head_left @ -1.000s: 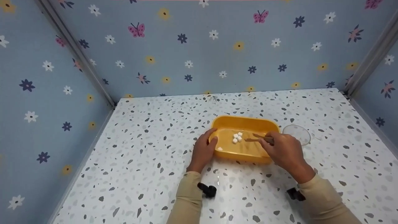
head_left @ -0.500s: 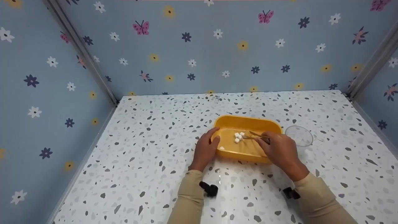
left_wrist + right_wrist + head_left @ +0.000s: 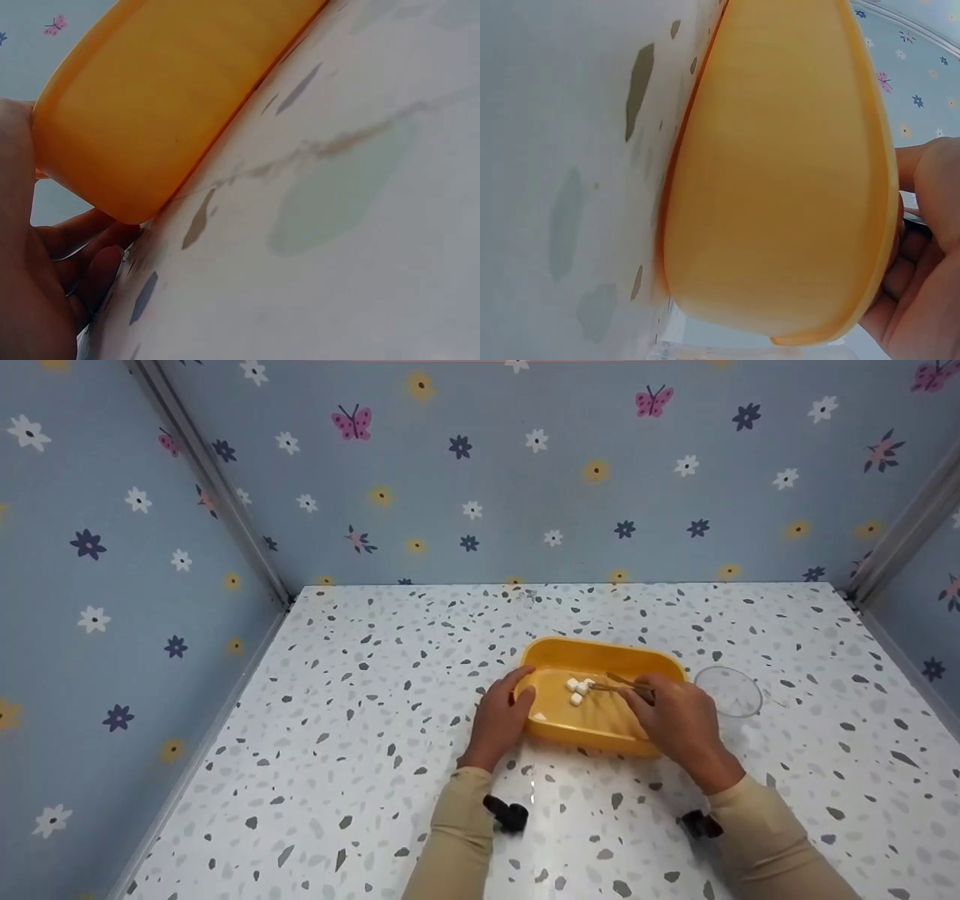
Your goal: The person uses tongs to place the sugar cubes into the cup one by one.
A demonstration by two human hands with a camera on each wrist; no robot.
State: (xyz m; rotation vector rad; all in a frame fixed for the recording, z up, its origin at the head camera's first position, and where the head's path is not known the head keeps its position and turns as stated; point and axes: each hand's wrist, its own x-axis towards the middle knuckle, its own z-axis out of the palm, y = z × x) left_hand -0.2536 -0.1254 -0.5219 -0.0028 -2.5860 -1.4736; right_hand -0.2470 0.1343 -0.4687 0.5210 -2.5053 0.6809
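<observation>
A yellow plastic tub [image 3: 570, 727] stands on the speckled table. My left hand [image 3: 501, 724] grips its left end, thumb over the rim; in the left wrist view, the other fingers curl at the tub's outer lower corner. Between thumb and fingers of my right hand [image 3: 679, 724], I hold brownish tweezers [image 3: 624, 679] inside the tub, prongs apart. One prong tip is at a small cluster of white cubes [image 3: 576, 700]; whether it touches one is hard to tell. Another small white piece [image 3: 540, 716] lies near my left thumb. In the right wrist view, the tub's wall hides the tweezer tips.
A clear round dish [image 3: 727, 668] stands just right of the tub, partly behind my right hand. Flower-patterned panels [image 3: 510, 510] enclose the table [image 3: 375, 697] at the back and both sides. Black camera mounts [image 3: 510, 815] sit at my wrists.
The tweezers have moved left to the cubes, their tips now beside the cluster. The cubes appear slightly shifted. My left hand keeps its grip on the tub; the head view has shifted slightly.
</observation>
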